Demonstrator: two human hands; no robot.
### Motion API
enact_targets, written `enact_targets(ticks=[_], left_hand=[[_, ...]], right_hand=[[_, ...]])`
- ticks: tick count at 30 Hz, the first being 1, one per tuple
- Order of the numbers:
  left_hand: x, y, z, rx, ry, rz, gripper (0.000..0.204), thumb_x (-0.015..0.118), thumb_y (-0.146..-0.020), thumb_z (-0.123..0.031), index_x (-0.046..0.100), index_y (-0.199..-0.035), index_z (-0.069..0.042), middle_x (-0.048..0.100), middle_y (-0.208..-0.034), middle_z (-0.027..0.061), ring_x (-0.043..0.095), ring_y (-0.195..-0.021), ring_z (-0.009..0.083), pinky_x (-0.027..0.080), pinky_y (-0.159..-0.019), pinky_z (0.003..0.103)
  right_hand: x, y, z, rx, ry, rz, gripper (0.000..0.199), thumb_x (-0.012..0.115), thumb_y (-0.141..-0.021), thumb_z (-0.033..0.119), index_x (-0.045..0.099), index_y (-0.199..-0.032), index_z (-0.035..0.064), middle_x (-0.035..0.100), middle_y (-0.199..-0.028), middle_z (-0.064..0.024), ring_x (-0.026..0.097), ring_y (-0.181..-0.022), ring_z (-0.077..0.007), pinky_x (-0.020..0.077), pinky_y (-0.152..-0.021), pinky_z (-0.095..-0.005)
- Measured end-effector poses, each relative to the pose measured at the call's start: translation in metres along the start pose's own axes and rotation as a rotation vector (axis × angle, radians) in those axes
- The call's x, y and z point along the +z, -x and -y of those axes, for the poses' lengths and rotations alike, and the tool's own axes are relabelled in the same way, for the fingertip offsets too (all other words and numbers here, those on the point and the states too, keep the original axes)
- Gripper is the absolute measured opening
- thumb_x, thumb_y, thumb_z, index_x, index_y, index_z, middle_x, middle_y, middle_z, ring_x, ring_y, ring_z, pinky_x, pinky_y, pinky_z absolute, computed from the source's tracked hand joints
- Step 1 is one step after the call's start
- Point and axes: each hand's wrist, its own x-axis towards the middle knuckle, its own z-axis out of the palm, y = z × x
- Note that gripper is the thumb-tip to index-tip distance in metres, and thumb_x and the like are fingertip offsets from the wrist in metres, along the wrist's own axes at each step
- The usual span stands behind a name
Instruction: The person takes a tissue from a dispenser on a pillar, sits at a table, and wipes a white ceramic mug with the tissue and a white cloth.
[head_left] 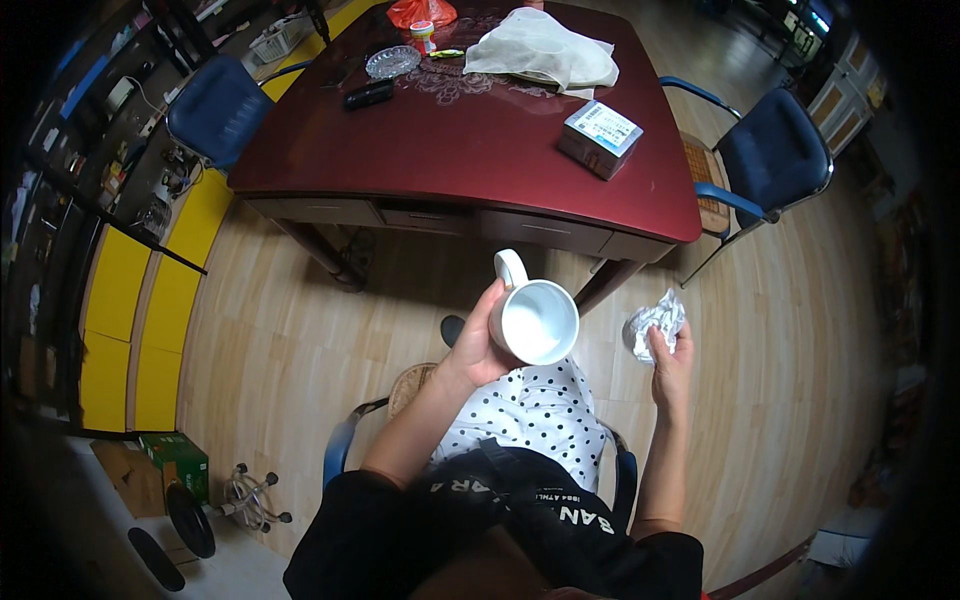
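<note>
A white mug [566, 322] is gripped by my left hand [480, 345] above my lap. Its mouth faces up toward me, its handle points toward the table, and its white inside shows nothing in it. Off to the right, my right hand [671, 365] is closed on a crumpled white paper [660, 318], thumb on top. The paper is apart from the mug. My right fingers are partly hidden behind it.
Ahead stands a dark red table [420, 150]. On it are a small box [600, 138], a white cloth [540, 50], a glass dish [393, 62], a black case [369, 95] and a red bag [420, 12]. Blue chairs [775, 150] flank it.
</note>
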Motion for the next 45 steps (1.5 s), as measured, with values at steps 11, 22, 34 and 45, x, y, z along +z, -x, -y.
enact_targets(ticks=[11, 22, 34, 45], left_hand=[[-0.017, -0.017, 0.023, 0.144, -0.495, -0.113, 0.03, 0.053, -0.084, -0.028, 0.047, -0.108, -0.011, 0.05, -0.104, 0.0041, 0.049, -0.096, 0.0135, 0.043, -0.078, 0.028], [-0.056, -0.025, 0.02, -0.133, -0.525, -0.232, 0.04, 0.052, -0.083, -0.04, 0.046, -0.112, -0.013, 0.055, -0.098, 0.0046, 0.056, -0.088, 0.0161, 0.049, -0.07, 0.037], [-0.062, -0.011, 0.031, -0.089, -0.511, -0.272, 0.032, 0.052, -0.084, -0.031, 0.047, -0.108, -0.01, 0.055, -0.095, 0.0043, 0.056, -0.084, 0.0133, 0.048, -0.066, 0.031], [-0.078, 0.004, 0.042, 0.095, -0.854, -0.223, 0.049, 0.06, -0.078, -0.03, 0.046, -0.117, -0.004, 0.053, -0.105, 0.0087, 0.05, -0.096, 0.0146, 0.04, -0.081, 0.028]], right_hand=[[0.075, 0.01, -0.021, -0.346, 1.111, 0.872, 0.03, 0.051, -0.062, -0.003, 0.051, -0.092, -0.0031, 0.052, -0.091, -0.0183, 0.049, -0.088, -0.0332, 0.0414, -0.077, -0.0392], [0.077, 0.017, -0.029, -0.828, 1.515, 0.935, 0.02, 0.054, -0.069, 0.014, 0.055, -0.083, -0.0001, 0.054, -0.089, -0.0085, 0.05, -0.091, -0.0196, 0.0438, -0.071, -0.0299], [0.078, 0.027, -0.063, -0.607, 1.358, 0.889, 0.022, 0.057, -0.063, 0.007, 0.058, -0.084, -0.0014, 0.058, -0.082, -0.014, 0.052, -0.087, -0.027, 0.0443, -0.073, -0.037], [0.082, 0.048, -0.062, 0.533, 0.098, 0.754, 0.05, 0.059, -0.069, 0.001, 0.042, -0.117, 0.0019, 0.048, -0.111, -0.013, 0.045, -0.109, -0.0264, 0.0343, -0.094, -0.036]])
